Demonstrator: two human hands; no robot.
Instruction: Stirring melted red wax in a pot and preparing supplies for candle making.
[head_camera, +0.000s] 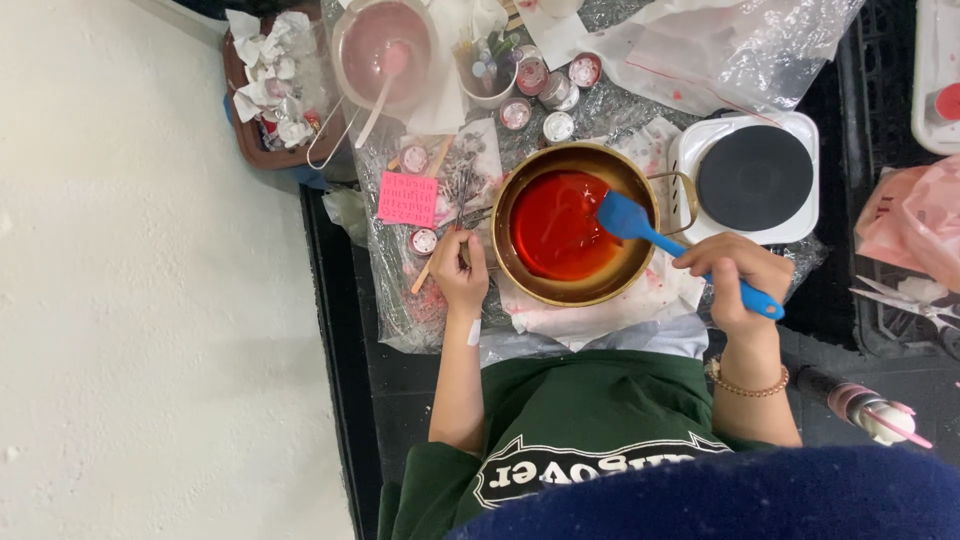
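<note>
Two hands are working at a round gold-coloured pot (575, 236), the landmark for everything here, which is sitting on crumpled, pink-stained paper and clear plastic sheeting (735, 45) spread over a dark table (345, 330). The pot is holding a pool of translucent red liquid (555, 225), darker toward the middle. Just beyond the pot's right handle, a white single-burner hot plate (752, 178) with a black disc is standing with nothing on it. Farther from the person than the pot, and to its left, a pale bowl (385, 50) of pink mixture is sitting with a spoon leaning in it, and left of that a brown tray (270, 85) is holding wads of white tissue. Between that bowl and the pot, several small round tins (545, 85) with pink contents are clustering beside a white cup of sticks.

The right hand (735, 278), wearing a beaded bracelet at the wrist, is closing its fingers around the handle of a blue silicone spatula (680, 250), whose flat blade is dipping into the right side of the red liquid. The left hand (460, 270) is curling against the pot's left rim, thumb and fingers pinched at the handle there; the handle itself is mostly hidden. Just left of the pot, a small pink square mould (407, 198) is lying on the plastic.
</note>
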